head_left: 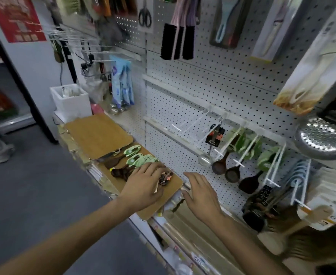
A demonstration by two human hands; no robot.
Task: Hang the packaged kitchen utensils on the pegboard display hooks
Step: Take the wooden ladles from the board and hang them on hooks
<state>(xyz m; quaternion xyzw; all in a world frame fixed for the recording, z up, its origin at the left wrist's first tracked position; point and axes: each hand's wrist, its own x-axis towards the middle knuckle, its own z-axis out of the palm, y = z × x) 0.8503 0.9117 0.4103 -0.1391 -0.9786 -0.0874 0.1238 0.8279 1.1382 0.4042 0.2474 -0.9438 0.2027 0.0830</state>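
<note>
Nearest, the left hand [143,185] reaches down onto a tan wooden board [159,205] on the shelf, its fingers [153,167] curling over a small pile of dark-carded packaged utensils [164,179]; whether they grip yet I cannot tell. The right hand [199,195] hovers beside, fingers spread, empty. This looks like the pick-up step. Next, one pack needs lifting to a bare white wire hook [191,121] on the white pegboard [212,80] beyond.
</note>
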